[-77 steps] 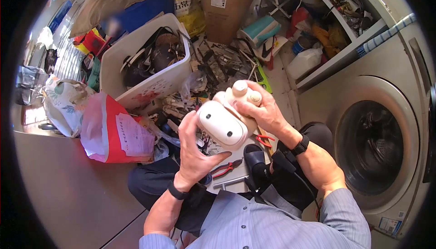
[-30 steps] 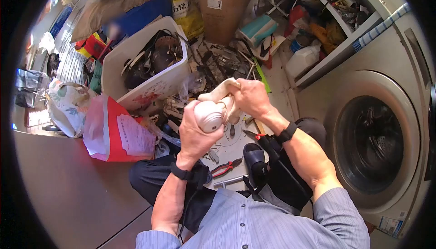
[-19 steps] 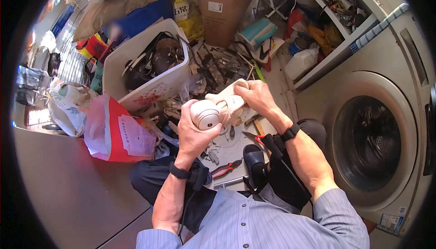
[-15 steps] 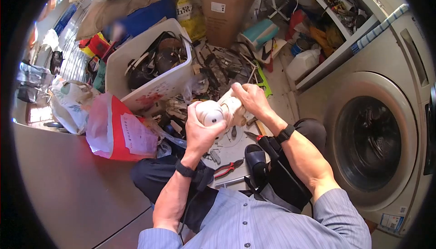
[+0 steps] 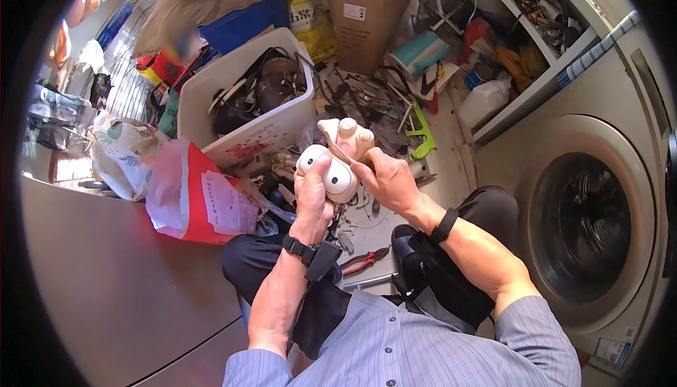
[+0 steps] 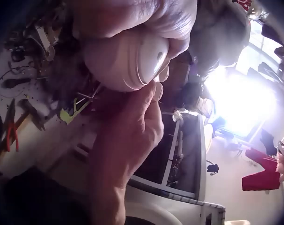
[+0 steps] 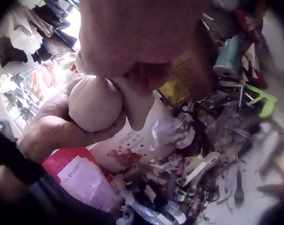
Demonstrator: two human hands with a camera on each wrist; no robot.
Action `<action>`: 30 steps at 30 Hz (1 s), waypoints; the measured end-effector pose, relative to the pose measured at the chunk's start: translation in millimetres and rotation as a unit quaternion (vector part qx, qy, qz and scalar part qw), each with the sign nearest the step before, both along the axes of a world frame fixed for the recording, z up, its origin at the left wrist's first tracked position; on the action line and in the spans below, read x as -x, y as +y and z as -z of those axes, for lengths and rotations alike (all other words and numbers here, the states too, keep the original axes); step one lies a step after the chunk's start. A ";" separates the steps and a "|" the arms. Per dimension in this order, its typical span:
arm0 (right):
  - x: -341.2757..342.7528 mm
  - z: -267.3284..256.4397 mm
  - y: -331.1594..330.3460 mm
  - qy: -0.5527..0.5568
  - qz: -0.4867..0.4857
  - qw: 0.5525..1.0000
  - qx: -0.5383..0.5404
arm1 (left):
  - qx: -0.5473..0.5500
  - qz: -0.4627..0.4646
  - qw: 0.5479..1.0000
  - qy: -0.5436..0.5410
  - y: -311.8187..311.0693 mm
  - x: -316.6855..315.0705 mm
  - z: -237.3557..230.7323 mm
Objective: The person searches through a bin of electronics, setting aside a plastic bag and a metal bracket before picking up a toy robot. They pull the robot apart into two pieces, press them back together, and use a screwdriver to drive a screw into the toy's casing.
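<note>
A white and cream rounded object [image 5: 338, 181] with two dark spots on its white oval face is held up in front of the person. The left hand [image 5: 312, 193] grips its left side, thumb lying over the white face. Cream knobs and a thin curved flap [image 5: 334, 138] stick out at its far end. The right hand [image 5: 390, 184] pinches the object's cream edge between thumb and bent fingers. In the left wrist view the white face [image 6: 152, 55] shows beneath the curled fingers. The right wrist view shows the rounded cream side [image 7: 96, 104] resting in the left hand.
Scraps litter the floor beyond the hands. Red-handled pliers [image 5: 364, 261] lie near the legs. A white bin [image 5: 243, 136] of cables and a red and white bag [image 5: 199, 200] stand left; a washing machine [image 5: 509, 175] is on the right, a green tool [image 5: 424, 136] ahead.
The object has turned so that its two-spotted face and knobs show toward the head camera. The left thumb now lies across the face, and the right hand has moved lower along the cream edge.
</note>
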State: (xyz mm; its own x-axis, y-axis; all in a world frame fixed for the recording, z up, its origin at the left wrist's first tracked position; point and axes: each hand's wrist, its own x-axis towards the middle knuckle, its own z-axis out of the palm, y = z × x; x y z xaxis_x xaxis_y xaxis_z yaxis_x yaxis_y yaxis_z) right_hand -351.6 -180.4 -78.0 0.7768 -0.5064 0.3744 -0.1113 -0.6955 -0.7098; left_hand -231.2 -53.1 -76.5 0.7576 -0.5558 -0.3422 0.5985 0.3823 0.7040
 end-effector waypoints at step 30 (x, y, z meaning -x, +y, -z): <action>2.1 15.4 -7.1 0.155 0.045 0.985 0.062 | -0.061 0.002 0.996 -0.067 -9.5 -6.4 17.7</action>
State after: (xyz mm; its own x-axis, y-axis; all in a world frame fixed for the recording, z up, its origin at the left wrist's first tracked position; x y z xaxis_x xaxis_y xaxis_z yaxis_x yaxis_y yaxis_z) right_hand -353.7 -187.5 -93.3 0.8179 -0.5431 0.1900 -0.3735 -0.7523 -0.5428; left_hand -224.8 -62.6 -94.2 0.7987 -0.5197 -0.3034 0.4973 0.2862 0.8190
